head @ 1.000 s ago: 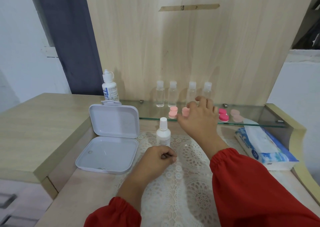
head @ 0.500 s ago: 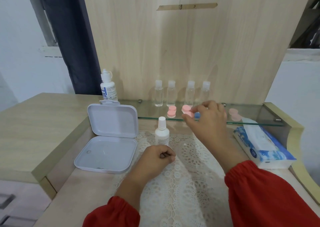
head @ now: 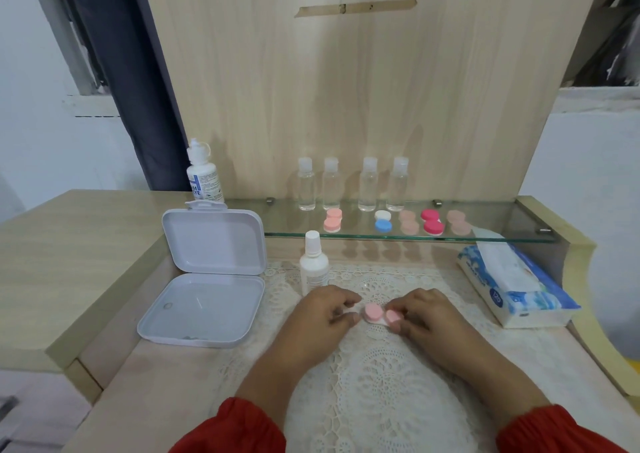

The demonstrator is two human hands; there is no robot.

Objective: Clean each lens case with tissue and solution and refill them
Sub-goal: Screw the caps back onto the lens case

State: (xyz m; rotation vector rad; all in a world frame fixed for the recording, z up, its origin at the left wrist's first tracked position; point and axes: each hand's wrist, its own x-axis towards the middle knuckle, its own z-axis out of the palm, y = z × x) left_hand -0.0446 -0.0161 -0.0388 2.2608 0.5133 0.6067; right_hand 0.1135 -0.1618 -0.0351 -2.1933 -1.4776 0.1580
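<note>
**Both hands hold a pink lens case on the lace mat**

Seen from a head camera looking down at a pale wooden worktop (head: 86, 265). At the centre, a pink lens case (head: 377, 314) with a white base sits on a white lace mat (head: 381, 383). The left hand (head: 322, 317) pinches its left end with curled fingers, and the right hand (head: 429, 314) grips the right cap the same way. Both sleeves are red.

Just behind the left hand stands a small white solution bottle (head: 313, 265). To the left lies an open white plastic box (head: 207, 272), its lid tilted up. At the right edge rests a blue-and-white tissue pack (head: 512, 286) with a tissue sticking out.

Behind the mat, a glass shelf (head: 502, 234) carries five more lens cases: a pink one (head: 333, 220), a blue-and-white one (head: 383, 220), a pale peach one (head: 408, 222), a deep pink one (head: 432, 221) and another pale peach one (head: 458, 222). Four clear small bottles (head: 351, 184) stand in a row behind them. A larger white bottle with a blue label (head: 203, 172) stands at the shelf's left end.
</note>
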